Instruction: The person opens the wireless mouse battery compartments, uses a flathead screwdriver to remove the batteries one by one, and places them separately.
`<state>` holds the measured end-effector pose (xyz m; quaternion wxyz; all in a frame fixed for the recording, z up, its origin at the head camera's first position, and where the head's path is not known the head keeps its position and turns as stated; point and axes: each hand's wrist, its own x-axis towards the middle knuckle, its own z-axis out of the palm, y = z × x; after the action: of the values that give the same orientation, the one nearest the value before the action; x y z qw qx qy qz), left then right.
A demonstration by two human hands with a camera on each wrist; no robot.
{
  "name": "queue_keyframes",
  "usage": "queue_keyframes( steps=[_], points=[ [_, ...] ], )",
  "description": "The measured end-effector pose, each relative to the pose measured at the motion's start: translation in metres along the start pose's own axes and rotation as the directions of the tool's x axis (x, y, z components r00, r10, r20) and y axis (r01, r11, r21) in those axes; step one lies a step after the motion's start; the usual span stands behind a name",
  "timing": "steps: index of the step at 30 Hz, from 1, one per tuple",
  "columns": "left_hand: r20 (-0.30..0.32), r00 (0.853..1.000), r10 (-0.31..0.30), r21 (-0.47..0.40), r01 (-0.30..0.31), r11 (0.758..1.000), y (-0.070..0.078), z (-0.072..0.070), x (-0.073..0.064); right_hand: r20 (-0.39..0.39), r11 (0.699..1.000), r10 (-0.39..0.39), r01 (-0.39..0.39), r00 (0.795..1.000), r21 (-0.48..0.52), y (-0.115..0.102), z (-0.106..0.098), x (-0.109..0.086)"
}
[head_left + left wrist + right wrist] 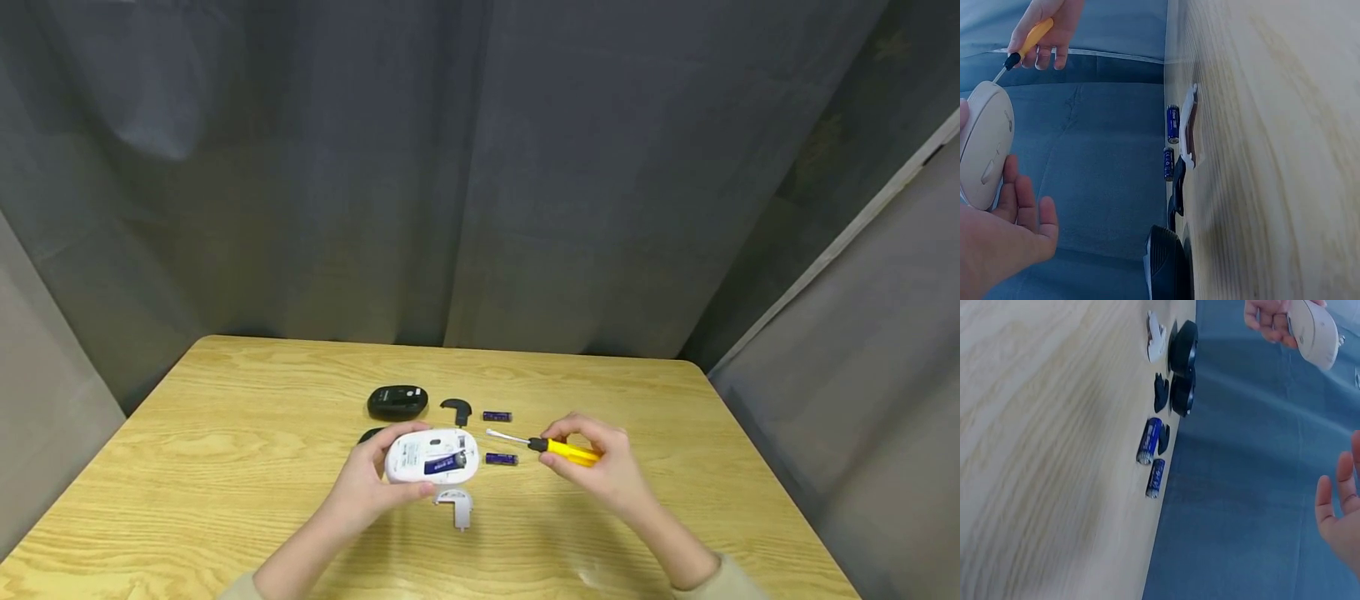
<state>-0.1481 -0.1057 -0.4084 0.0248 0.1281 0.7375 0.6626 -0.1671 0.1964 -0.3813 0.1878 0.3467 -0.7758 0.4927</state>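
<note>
My left hand [367,483] grips a white computer mouse [408,452] above the table, its underside turned up. A dark blue battery [444,464] shows in the mouse's open compartment. My right hand [603,467] holds a screwdriver [572,452] by its yellow handle, with the metal shaft pointing left. In the head view the tip is just right of the mouse, apart from it. Below the mouse lies a white battery cover [461,508]. Between the hands, two blue batteries [501,459] rest on the table, also seen as batteries [1149,441] in the right wrist view.
A black mouse [397,403] lies behind my left hand. Another black mouse [368,434] is mostly hidden by that hand. A black battery cover [457,408] lies near the batteries; the right wrist view shows a second black cover [1164,439]. Dark curtains [375,208] hang behind the wooden table [262,433].
</note>
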Motion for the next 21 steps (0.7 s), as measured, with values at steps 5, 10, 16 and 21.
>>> queue_keyframes(
  steps=[5, 10, 16, 21],
  points=[
    [-0.016, 1.000, -0.016, 0.036, 0.017, 0.999, 0.001, -0.003, -0.001, -0.019, 1.000, 0.008, -0.008, 1.000, -0.005, 0.010, -0.009, -0.002],
    [-0.032, 0.999, -0.024, 0.056, 0.026, 0.998, 0.000, -0.007, -0.003, -0.032, 0.999, 0.024, -0.025, 0.999, -0.031, 0.014, -0.017, -0.003],
    [-0.035, 0.999, -0.024, 0.090, 0.027, 0.996, 0.000, -0.012, -0.005, -0.062, 0.981, 0.063, -0.073, 0.996, -0.182, 0.016, -0.026, -0.002],
    [-0.037, 0.999, -0.024, 0.109, 0.028, 0.994, 0.001, -0.016, -0.005, -0.097, 0.955, 0.068, -0.093, 0.993, -0.282, 0.021, -0.032, -0.002]
  ],
)
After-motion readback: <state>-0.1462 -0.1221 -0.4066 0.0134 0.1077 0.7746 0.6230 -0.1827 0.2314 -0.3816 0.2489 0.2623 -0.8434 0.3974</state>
